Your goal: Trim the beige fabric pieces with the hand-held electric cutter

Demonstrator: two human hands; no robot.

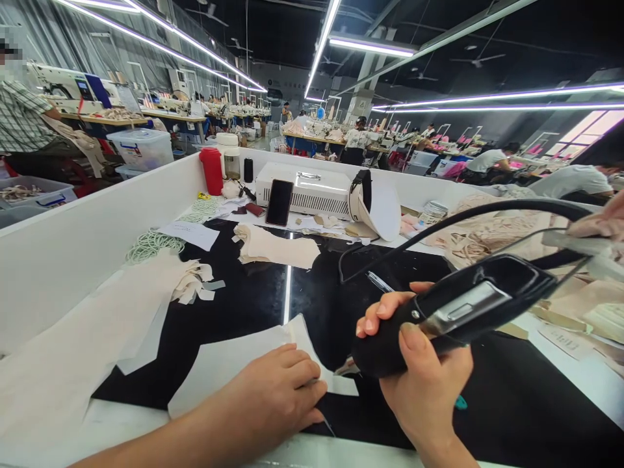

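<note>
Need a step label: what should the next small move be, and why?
Probably ease the black tool toward the right edge of the white piece: the left hand rests on that piece, and the right hand grips the tool close beside it.

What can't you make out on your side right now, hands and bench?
All in the head view:
Pale piece: partly hidden beneath the left hand.
Black tool: part of its grip covered by the right hand.
Another hand: cut off by the right edge, owner not shown.
White paper: any writing is too small to read.
</note>
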